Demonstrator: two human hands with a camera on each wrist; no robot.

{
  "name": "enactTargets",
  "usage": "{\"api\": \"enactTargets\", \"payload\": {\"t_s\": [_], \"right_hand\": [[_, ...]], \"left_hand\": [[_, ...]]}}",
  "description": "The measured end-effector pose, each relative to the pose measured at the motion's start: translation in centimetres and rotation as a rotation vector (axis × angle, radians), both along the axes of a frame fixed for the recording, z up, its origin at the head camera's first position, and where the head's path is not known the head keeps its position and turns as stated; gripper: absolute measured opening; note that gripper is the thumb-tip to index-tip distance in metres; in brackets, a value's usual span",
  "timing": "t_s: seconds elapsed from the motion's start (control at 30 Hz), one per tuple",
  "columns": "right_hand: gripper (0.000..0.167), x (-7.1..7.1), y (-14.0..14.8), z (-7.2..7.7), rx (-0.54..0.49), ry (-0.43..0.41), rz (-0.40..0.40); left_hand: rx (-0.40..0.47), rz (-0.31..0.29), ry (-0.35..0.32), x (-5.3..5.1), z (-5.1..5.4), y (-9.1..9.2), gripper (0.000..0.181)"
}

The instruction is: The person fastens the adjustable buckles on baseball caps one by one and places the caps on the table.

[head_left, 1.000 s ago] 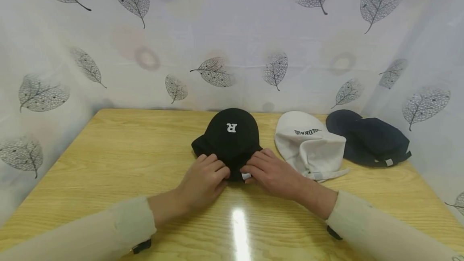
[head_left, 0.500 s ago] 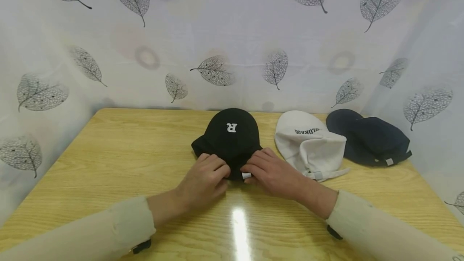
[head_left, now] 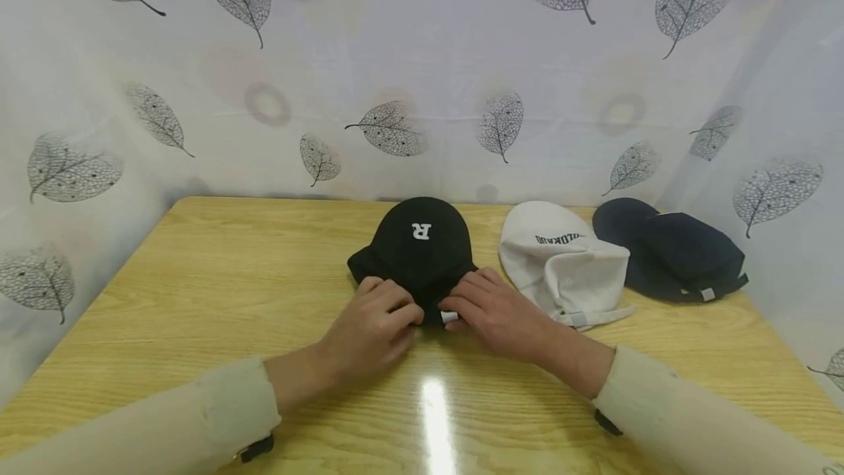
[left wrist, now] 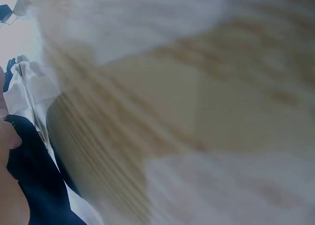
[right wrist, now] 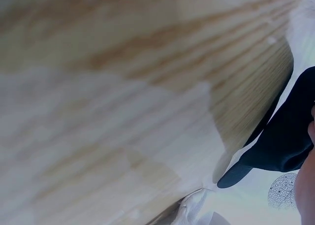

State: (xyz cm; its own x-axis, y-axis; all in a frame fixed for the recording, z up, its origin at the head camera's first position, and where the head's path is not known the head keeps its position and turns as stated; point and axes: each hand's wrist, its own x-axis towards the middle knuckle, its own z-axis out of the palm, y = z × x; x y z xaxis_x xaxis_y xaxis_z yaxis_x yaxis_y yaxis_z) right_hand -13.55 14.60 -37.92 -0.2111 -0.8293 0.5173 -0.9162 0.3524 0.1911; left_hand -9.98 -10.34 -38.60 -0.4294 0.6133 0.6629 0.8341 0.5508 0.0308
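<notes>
A black cap [head_left: 422, 259] with a white letter R lies on the table between both hands in the head view, its R side toward the wall. My left hand [head_left: 374, 325] grips the near edge of the cap with curled fingers. On the right part of that edge, my right hand [head_left: 494, 319] pinches the cap beside a small white tag [head_left: 449, 317]. The fingertips and thumbs are partly hidden. In the left wrist view the black cap [left wrist: 37, 178] shows at the left edge; the right wrist view has the black cap [right wrist: 288, 131] at its right edge.
A white cap [head_left: 560, 262] with dark lettering lies just right of the right hand. Beyond it is a dark navy cap [head_left: 686, 255], touching or nearly touching the white one. The wooden table [head_left: 231, 277] meets a leaf-patterned curtain [head_left: 422, 57] at the back.
My left fingers have shifted slightly to the right along the cap's near edge, toward the white tag. The right hand and the other caps stay practically where they were.
</notes>
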Motion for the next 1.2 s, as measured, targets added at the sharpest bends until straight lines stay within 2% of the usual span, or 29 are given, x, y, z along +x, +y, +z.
{"api": "enactTargets", "payload": {"t_s": [0.13,0.23,0.57,0.73,0.9,1.03,1.2], "right_hand": [[0.022,-0.04,0.05,0.03,-0.002,-0.011,0.0],[0.023,-0.06,0.04,0.06,-0.002,-0.017,0.002],[0.024,-0.14,0.07,0.1,0.003,-0.04,0.012],[0.026,-0.01,0.02,0.16,0.017,-0.018,-0.016],[0.025,0.07,-0.04,0.12,0.022,0.012,-0.05],[0.026,0.16,-0.09,0.11,0.032,-0.001,-0.074],[0.027,0.28,-0.06,0.11,0.052,-0.018,-0.087]], "left_hand": [[0.02,-0.071,0.021,-0.15,0.0,0.02,0.011],[0.02,-0.087,0.02,-0.22,0.03,-0.01,0.012],[-0.007,-0.065,0.008,-0.17,0.12,0.01,0.014],[-0.021,-0.049,0.018,-0.15,0.22,0.05,0.014],[-0.021,-0.048,-0.007,-0.05,0.41,0.13,0.013],[-0.026,-0.042,-0.022,0.07,0.52,0.19,0.012],[-0.042,-0.034,-0.011,0.07,0.46,0.21,0.012]]}}
